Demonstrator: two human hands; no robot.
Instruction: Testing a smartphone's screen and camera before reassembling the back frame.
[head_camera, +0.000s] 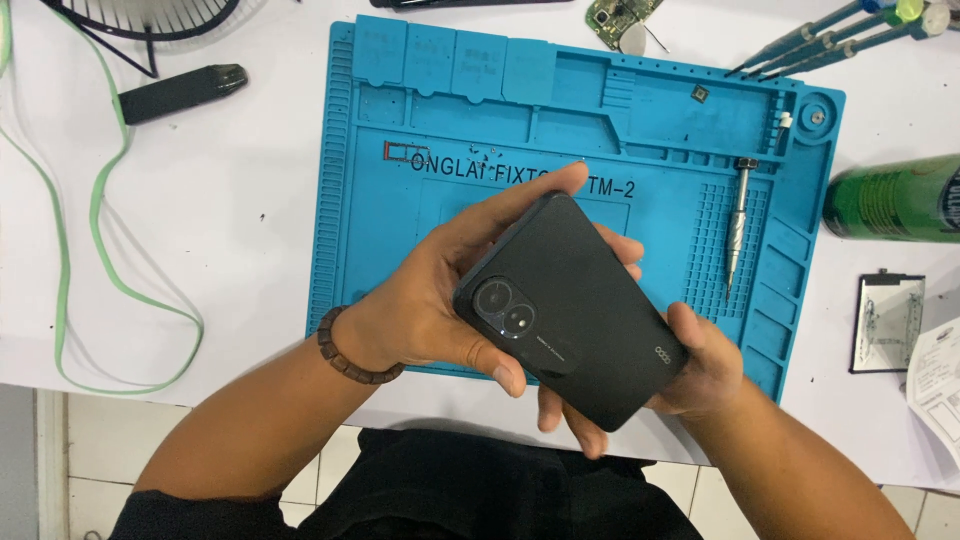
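One black phone (580, 310), back up, two camera lenses showing, held above one blue mat (660, 130). Left hand (440, 300) clasps its camera end; right hand (690, 375) grips the lower end. One screwdriver (738, 225) on the mat; four more (830, 35) top right. One green can (890, 198), one battery (886, 322), one bead bracelet (350, 355) on the left wrist

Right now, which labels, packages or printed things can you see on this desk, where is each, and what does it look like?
Green can: right edge, lying on its side, dark label band.
Flat battery: right, below the can, black with a white label.
Paper slip: far right, white with small print.
Blue mat: centre, dark lettering across it.
Black phone: held back-up in both hands, small pale logo.
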